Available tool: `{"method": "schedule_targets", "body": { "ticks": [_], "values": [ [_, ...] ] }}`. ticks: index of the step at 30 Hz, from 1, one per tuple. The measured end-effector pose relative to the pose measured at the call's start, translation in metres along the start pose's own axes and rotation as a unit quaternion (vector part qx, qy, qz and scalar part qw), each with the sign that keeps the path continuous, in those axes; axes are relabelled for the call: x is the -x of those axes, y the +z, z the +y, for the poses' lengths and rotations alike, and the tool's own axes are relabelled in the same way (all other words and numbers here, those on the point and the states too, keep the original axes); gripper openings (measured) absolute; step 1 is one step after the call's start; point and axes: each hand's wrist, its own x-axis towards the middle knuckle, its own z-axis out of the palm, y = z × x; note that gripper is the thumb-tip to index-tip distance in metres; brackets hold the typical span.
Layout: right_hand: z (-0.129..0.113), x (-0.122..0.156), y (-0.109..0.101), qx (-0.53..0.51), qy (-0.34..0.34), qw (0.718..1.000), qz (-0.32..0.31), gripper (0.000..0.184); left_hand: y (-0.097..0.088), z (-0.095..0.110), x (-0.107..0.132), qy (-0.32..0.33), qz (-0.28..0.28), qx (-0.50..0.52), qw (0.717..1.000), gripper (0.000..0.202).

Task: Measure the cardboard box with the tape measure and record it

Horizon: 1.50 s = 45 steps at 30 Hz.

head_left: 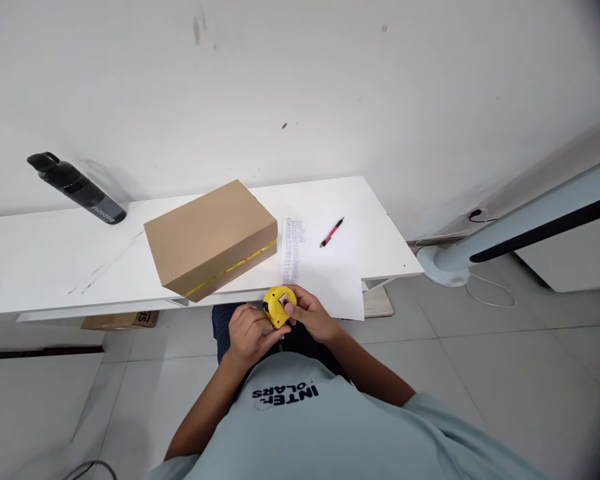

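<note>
A yellow tape measure (276, 299) is held in front of my body, just off the table's front edge. My right hand (314, 319) grips its right side, the thumb lying on its face by the metal clip. My left hand (250, 333) is closed at the lower left of the case, fingers curled and thumb reaching under it; the fingertips are partly hidden. Beyond them a closed brown cardboard box (213, 230) with yellow tape along its front side sits at an angle on the table. Right of the box lies a sheet of paper (325, 280) with writing, overhanging the edge, with a red and black pen (332, 233) on it.
A black and grey bottle (77, 188) stands at the back left of the white table (45, 260), near the wall. Another cardboard box (120, 321) is below the table. To the right, a pale post (530, 213) rises from a round base, with cables nearby.
</note>
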Motion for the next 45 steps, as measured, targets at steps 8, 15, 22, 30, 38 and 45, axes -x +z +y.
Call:
{"method": "schedule_targets", "body": {
  "ticks": [8,15,22,30,38,45],
  "values": [
    [0.016,0.005,-0.001,-0.044,0.084,0.995,0.005,0.055,-0.014,-0.003,0.01,-0.023,-0.034,-0.006,0.999,0.041],
    [0.018,0.002,-0.007,-0.086,0.082,0.99,0.077,0.071,-0.055,-0.044,0.019,-0.304,0.258,-0.056,0.915,0.051],
    [-0.017,-0.088,-0.029,-0.026,-0.014,0.993,0.115,0.07,-0.044,-0.079,0.035,-0.571,0.292,0.224,0.734,0.073],
    [-0.04,-0.112,-0.02,0.141,0.019,0.99,-0.011,0.083,-0.04,-0.047,0.052,-0.556,0.31,0.227,0.737,0.075],
    [-0.11,-0.079,-0.027,0.247,0.026,0.958,-0.145,0.098,-0.095,-0.053,0.039,-0.453,0.3,0.149,0.826,0.07],
    [-0.114,-0.06,-0.039,0.138,0.149,0.956,-0.212,0.115,-0.103,-0.078,0.002,-0.502,0.214,-0.059,0.836,0.051]
  ]
}}
